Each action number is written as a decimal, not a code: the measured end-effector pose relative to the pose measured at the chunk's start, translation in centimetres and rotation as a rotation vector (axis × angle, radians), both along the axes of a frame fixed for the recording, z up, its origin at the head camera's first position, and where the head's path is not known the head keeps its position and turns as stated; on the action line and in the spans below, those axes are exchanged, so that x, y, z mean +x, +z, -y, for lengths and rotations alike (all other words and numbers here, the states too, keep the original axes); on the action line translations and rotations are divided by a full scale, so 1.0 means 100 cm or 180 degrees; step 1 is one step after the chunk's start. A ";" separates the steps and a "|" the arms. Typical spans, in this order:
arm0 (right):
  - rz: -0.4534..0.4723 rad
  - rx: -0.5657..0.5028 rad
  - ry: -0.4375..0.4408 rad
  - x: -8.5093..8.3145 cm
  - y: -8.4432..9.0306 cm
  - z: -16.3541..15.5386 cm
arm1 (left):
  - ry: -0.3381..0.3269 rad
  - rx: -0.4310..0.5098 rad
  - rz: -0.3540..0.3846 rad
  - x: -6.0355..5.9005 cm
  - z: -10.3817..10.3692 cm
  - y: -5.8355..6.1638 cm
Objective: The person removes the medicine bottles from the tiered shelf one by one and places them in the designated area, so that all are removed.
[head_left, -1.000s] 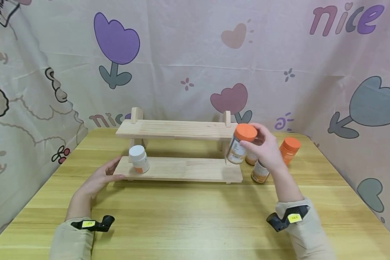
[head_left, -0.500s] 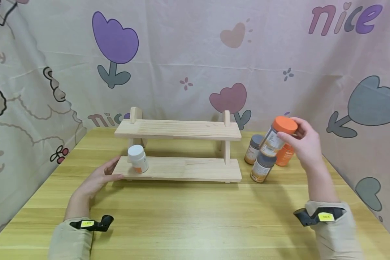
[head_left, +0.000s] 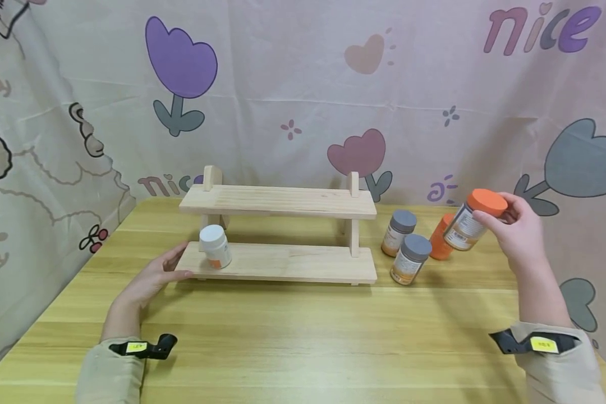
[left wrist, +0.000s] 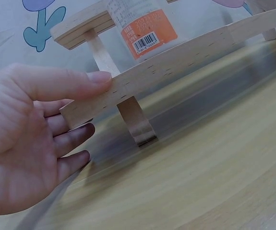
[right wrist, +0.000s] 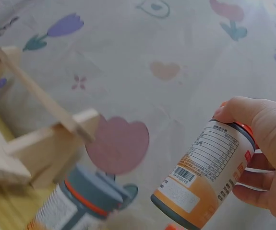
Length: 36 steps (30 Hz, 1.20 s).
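Observation:
My right hand [head_left: 524, 233] grips an orange-capped supplement bottle [head_left: 467, 227] near its cap. The bottle is tilted and held above the table, right of the other bottles; its printed label shows in the right wrist view. My left hand [head_left: 148, 280] holds the left end of a two-tier wooden shelf [head_left: 293, 264]. In the left wrist view the thumb [left wrist: 97, 81] lies on the lower board's edge, with the fingers behind and below it. A white-capped bottle [head_left: 215, 247] stands on the left of that lower board.
Two grey-capped bottles [head_left: 400, 231] [head_left: 411, 259] stand on the wooden table [head_left: 283, 336] right of the shelf. An orange bottle [head_left: 440, 241] is beside them, partly hidden by the held bottle. A patterned cloth [head_left: 283, 73] hangs behind.
My right hand has carried the orange-capped bottle rightward from beside the shelf's right end, past the grey-capped bottles, which now show fully. The left hand and shelf have stayed put.

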State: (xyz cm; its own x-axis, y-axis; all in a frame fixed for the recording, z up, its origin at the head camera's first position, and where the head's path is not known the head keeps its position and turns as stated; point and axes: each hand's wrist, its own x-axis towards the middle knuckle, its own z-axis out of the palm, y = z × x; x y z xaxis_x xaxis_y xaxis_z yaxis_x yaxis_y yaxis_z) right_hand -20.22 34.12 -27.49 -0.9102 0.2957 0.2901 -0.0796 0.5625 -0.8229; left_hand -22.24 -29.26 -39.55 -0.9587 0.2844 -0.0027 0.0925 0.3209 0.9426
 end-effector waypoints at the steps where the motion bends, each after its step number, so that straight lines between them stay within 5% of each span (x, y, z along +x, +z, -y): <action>1: 0.0058 0.0032 -0.0025 0.001 -0.003 -0.003 | 0.0004 -0.0001 0.0003 0.000 0.000 0.000; 19: 0.0626 0.0426 0.0075 0.010 -0.056 -0.025 | 0.0013 0.0007 0.0022 0.000 -0.004 0.004; 36: 0.0597 0.0566 0.0371 0.007 -0.080 -0.031 | 0.0021 0.0070 0.0031 0.002 -0.001 0.000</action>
State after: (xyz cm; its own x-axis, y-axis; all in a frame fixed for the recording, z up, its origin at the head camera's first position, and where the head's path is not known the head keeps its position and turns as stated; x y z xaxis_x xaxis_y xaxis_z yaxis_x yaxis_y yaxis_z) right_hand -19.50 37.18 -35.46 -0.9778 0.1453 0.1512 -0.0078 0.6954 -0.7186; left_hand -22.06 -29.12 -39.50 -0.9605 0.2782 -0.0059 0.0812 0.3005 0.9503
